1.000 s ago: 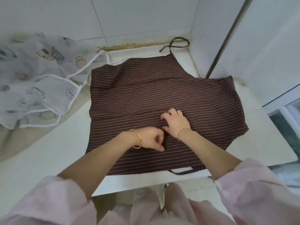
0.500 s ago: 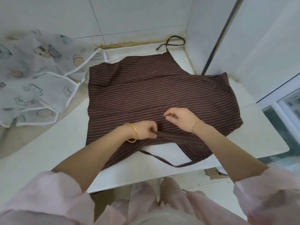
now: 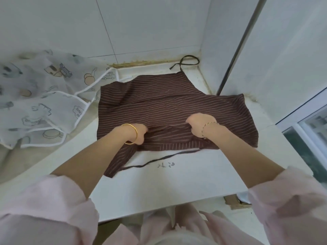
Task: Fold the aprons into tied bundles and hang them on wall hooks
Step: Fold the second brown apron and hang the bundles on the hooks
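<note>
Brown pin-striped cloth apron (image 3: 168, 106) spread flat on white tabletop (image 3: 177, 184), near hem doubled back over itself. Left hand (image 3: 139, 134) and right hand (image 3: 200, 124), fingers curled, each grip that folded edge, hands apart. Thin dark tie strap (image 3: 159, 159) trails just below apron's near edge. Sheer white cartoon-print apron (image 3: 44, 96) heaped just left of it.

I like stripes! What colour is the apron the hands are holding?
The apron is dark brown with thin pale stripes, best seen in the head view.
</note>
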Motion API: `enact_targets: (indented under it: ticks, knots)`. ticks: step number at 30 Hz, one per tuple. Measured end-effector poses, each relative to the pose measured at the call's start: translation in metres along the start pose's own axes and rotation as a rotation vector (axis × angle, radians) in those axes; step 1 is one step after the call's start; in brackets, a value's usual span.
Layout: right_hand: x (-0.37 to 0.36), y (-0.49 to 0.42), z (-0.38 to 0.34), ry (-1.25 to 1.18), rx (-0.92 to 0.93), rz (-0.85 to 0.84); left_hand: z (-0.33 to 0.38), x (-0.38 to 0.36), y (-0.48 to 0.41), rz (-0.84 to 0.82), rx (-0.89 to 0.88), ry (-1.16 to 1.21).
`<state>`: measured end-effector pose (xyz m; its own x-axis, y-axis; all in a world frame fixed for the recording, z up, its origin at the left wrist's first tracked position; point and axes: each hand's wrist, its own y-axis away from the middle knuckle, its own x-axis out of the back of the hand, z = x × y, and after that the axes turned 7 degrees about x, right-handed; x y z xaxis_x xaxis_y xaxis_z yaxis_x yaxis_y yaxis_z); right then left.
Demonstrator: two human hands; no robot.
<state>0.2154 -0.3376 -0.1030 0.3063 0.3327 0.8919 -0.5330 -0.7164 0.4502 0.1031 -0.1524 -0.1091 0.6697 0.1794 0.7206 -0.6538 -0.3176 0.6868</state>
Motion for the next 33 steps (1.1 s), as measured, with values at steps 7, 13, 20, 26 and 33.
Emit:
enact_targets:
  ticks: [7, 13, 20, 26, 33]
  knots:
    - [0.014, -0.007, 0.01, 0.324, 0.134, -0.661, -0.009, 0.006, 0.017, -0.761, 0.048, 0.227]
    - [0.052, -0.041, 0.005, 0.111, 0.125, -0.452, -0.058, 0.02, -0.001, -0.609, 0.167, 0.311]
    - [0.046, -0.118, -0.004, 0.109, -0.019, 0.11, -0.096, 0.018, -0.056, 0.485, 0.22, 0.393]
    - [0.016, -0.153, -0.018, 0.073, 0.164, -0.077, -0.075, 0.009, -0.096, 0.316, 0.077, 0.245]
    - [0.005, -0.132, -0.014, 0.144, 0.092, -0.085, -0.051, -0.004, -0.099, 0.311, 0.009, 0.125]
